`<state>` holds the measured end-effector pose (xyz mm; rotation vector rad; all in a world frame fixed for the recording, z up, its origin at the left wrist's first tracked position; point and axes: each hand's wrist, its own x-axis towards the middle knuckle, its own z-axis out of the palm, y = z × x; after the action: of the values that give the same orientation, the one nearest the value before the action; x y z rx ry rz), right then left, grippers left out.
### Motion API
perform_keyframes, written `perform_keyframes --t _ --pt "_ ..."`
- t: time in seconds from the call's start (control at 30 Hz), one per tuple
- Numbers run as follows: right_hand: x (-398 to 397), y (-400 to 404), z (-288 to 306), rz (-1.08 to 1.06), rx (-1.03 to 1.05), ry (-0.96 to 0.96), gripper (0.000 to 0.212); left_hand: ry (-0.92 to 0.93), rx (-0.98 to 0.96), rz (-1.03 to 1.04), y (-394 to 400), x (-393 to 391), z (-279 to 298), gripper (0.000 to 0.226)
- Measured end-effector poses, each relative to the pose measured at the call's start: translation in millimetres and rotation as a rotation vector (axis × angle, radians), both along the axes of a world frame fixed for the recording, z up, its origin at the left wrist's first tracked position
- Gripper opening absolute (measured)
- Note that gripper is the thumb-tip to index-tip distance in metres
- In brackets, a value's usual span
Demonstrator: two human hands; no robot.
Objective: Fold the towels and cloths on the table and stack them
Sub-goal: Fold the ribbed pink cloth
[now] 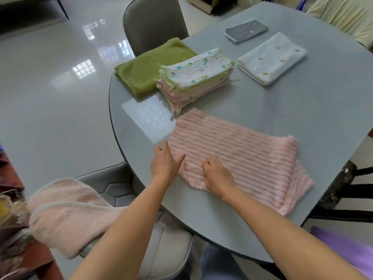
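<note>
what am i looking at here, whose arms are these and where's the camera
There is no machine here. A person wears one camera on the head, looking down at their own bare arms. The left hand lies open at the near corner of a pink ribbed towel on a grey round table. The right hand presses on the towel, fingers curled. Further back lie a green towel, a stack of folded cloths, a white cloth and a small grey cloth. Another pink towel hangs over a chair to the left.

No legible text, labels, brands or numbers anywhere, printed motifs only, coloured shapes on the top cloth of the stack (196, 74), small embroidered figures on the white cloth (271, 58) right of it
</note>
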<state>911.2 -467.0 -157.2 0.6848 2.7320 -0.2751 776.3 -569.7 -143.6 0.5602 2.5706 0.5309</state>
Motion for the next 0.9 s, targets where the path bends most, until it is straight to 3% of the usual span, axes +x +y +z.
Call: perform_keyframes --t 0.1,0.17,0.4,0.53,0.7,0.9 --pt "-3.3 0.7 -0.4 0.022 -0.048 -0.046 0.024 -0.03 -0.028 -0.026 4.6 -4.6 -2.6 0.021" --pt "-2.4 4.4 0.6 0.023 -0.069 -0.036 0.019 -0.077 -0.057 -0.057 0.7 -8.1 -3.1 0.015" --pt "-17.9 -3.1 18.4 0.098 -0.235 0.099 0.02 -0.15 -0.348 -0.18 -51.6 -32.1 10.3 0.017" --pt "-58.4 5.3 19.8 0.022 -0.21 0.216 0.017 0.011 -0.24 -0.104 -40.1 -39.9 18.7 0.02" --pt "-124.3 30.4 9.4 -0.084 -0.229 0.23 0.039 -0.04 -0.033 -0.02 -5.2 -48.9 8.5 0.031" --pt "-169.3 52.6 -7.6 -0.216 -0.231 0.165 0.039 -0.048 -0.144 -0.125 3.1 -55.3 -4.6 0.041"
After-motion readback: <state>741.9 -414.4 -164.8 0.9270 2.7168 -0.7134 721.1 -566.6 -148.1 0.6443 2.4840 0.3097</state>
